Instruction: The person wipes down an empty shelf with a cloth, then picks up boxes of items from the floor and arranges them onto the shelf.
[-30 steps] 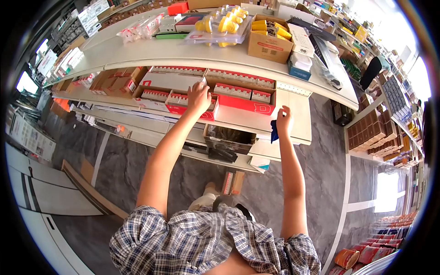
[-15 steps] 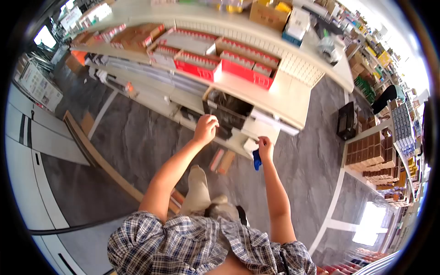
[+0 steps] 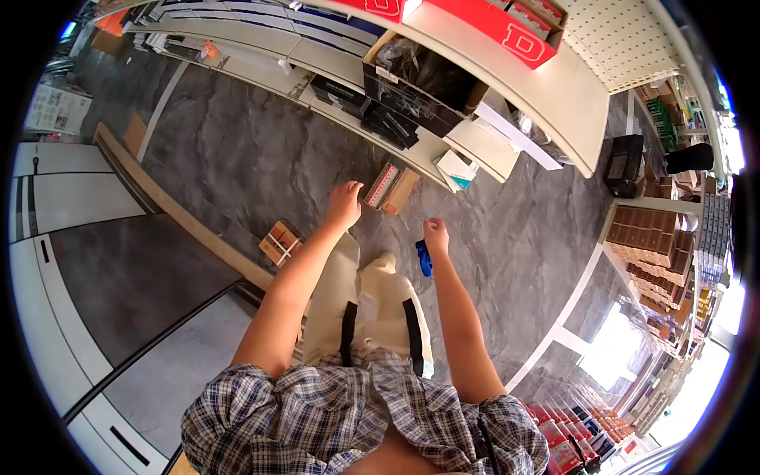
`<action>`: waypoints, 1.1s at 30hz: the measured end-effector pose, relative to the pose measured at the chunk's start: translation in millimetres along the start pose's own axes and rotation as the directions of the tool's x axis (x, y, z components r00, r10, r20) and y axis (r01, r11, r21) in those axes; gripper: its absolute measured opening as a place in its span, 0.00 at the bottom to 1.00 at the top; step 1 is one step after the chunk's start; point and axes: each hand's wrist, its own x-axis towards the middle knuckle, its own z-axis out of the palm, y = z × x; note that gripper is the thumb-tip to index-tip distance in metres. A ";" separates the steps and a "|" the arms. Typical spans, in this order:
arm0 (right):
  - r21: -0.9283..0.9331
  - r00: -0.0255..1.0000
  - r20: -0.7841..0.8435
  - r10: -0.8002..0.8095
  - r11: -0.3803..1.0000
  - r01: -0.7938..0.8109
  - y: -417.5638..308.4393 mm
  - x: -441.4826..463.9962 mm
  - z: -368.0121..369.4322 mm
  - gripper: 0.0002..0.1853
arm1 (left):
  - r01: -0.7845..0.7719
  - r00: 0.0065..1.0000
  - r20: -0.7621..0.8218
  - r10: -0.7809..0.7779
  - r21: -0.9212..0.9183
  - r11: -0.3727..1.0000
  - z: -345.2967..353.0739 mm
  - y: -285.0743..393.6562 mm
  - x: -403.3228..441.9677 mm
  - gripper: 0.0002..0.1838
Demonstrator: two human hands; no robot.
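Observation:
My left hand (image 3: 344, 206) hovers over the floor with its fingers curled in. Whether anything small is inside it is hidden. To the right, my right hand (image 3: 435, 236) is closed, and a crumpled blue thing (image 3: 425, 260), soft-looking like cloth or plastic, hangs beside it. Just beyond my left hand, a red-and-white long box (image 3: 381, 187) and a brown cardboard box (image 3: 401, 191) lie side by side on the floor. Neither hand touches them.
Ahead stands a shelf unit with an open black box (image 3: 419, 95), flat black boxes (image 3: 388, 125) and a white-and-teal box (image 3: 456, 169). A strapped brown bundle (image 3: 281, 242) lies on the floor. White cabinets (image 3: 71, 293) stand left; stacked brown cartons (image 3: 645, 237) stand right.
The view has tipped down and moved, so more floor and the lower shelf show. Both hands now appear over the floor, away from the shelf edge. The blue thing stays with my right hand.

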 end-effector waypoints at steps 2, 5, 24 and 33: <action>-0.093 1.000 -0.031 -0.001 0.996 -0.002 7.8 18.8 27.4 0.23 | 0.045 0.998 0.043 -0.047 0.044 0.998 32.7 -18.8 1.8 0.26; -0.140 0.999 -0.015 0.050 0.989 -0.052 52.7 60.6 83.0 0.28 | 0.107 0.987 0.110 -0.120 0.118 0.987 102.7 -54.0 -5.0 0.29; -0.351 0.966 -0.204 0.160 0.909 -0.225 163.1 266.3 339.4 0.50 | 0.134 0.942 0.262 -0.209 0.276 0.952 459.8 -175.0 43.7 0.45; -0.388 0.968 -0.242 0.068 0.907 -0.161 176.4 268.5 335.3 0.47 | 0.095 0.940 0.305 -0.154 0.200 0.975 433.7 -183.2 44.8 0.48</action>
